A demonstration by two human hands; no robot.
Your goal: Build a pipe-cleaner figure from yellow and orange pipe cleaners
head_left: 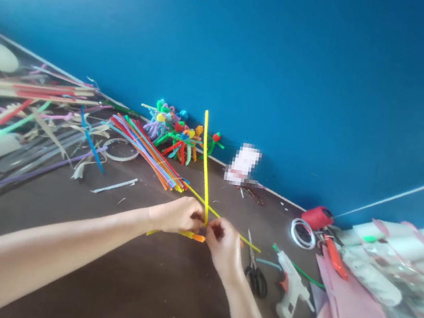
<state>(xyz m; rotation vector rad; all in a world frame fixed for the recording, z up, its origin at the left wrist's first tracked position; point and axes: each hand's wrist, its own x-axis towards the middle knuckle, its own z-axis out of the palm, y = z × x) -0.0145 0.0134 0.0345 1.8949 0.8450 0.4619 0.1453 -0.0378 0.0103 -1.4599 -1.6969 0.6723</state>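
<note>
My left hand (176,214) and my right hand (225,248) pinch two crossed yellow pipe cleaners where they meet, just above the brown tabletop (134,264). One yellow pipe cleaner (205,168) rises almost upright from my fingers. The other yellow pipe cleaner (239,234) runs slantwise beneath my right hand toward the right. A short orange piece (196,237) sticks out below the crossing, and my fingers hide the join itself.
Beyond my hands lie a bundle of multicoloured pipe cleaners (145,152) and several twisted pipe-cleaner figures (178,133) against a blue wall (250,54). Scissors (255,270), a white glue gun (290,288), a red spool (316,217) and pink paper (351,315) lie at right.
</note>
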